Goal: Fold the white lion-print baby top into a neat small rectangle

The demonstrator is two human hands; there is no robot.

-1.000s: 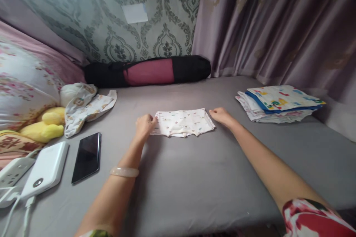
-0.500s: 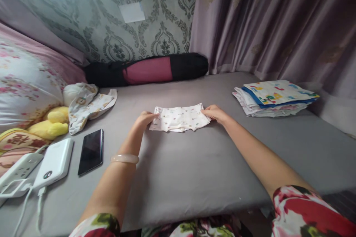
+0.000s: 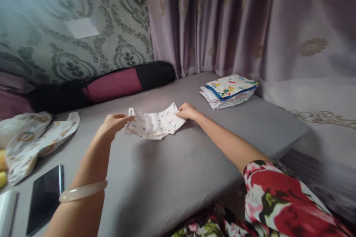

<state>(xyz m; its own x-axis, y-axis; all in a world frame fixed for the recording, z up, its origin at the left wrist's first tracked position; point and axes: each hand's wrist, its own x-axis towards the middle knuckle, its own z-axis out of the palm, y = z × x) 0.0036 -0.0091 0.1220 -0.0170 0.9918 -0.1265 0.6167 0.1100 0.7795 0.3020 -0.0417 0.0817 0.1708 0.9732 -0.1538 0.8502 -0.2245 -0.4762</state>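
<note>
A small white folded garment (image 3: 155,122) with a tiny print hangs between my two hands, sagging a little in the middle above the grey sheet. My left hand (image 3: 115,123) pinches its left corner between thumb and fingers. At the opposite corner my right hand (image 3: 187,112) is closed on the cloth in the same way. Beyond my right hand lies a stack of folded clothes (image 3: 229,90), its top piece white with colourful figures and a blue layer beneath. Whether the garment's lower edge touches the sheet I cannot tell.
The grey bed surface (image 3: 178,170) ends at a right edge. On the left lie a phone (image 3: 46,196), a crumpled printed baby garment (image 3: 41,140) and part of a white power bank (image 3: 7,209). A long black and maroon bag (image 3: 111,85) rests along the wall, beside purple curtains (image 3: 211,22).
My view has turned to the right. Both hands have lifted the garment off the sheet, and it now sags between them where it lay flat before.
</note>
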